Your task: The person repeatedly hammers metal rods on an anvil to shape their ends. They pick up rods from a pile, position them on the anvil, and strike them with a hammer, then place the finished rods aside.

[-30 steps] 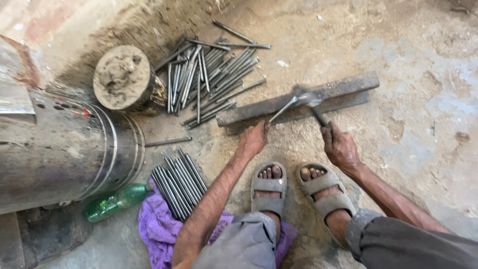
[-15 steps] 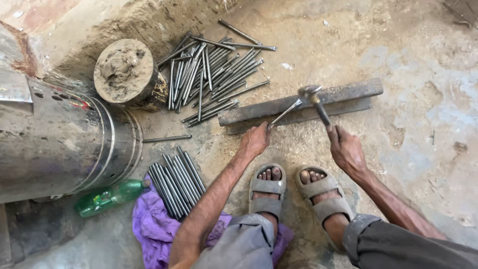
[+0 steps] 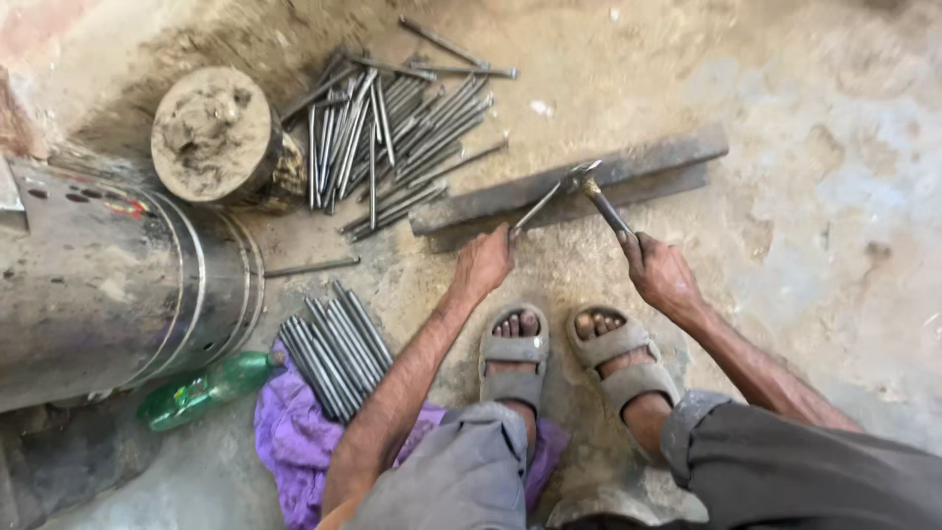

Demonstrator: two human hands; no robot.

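The left hand gripped a thin rod laid on the iron bar. The right hand clenched the hammer. Blows would land best on the supported part, well away from the fingers.

- Under you is a rough, dusty concrete floor.
- A long dark steel bar lies flat on it, ahead of your feet.
- A loose heap of rods sits beyond.
- A neat rod bundle rests partly on a purple cloth.
- A green bottle, metal drum and a mud-topped stump lie left.
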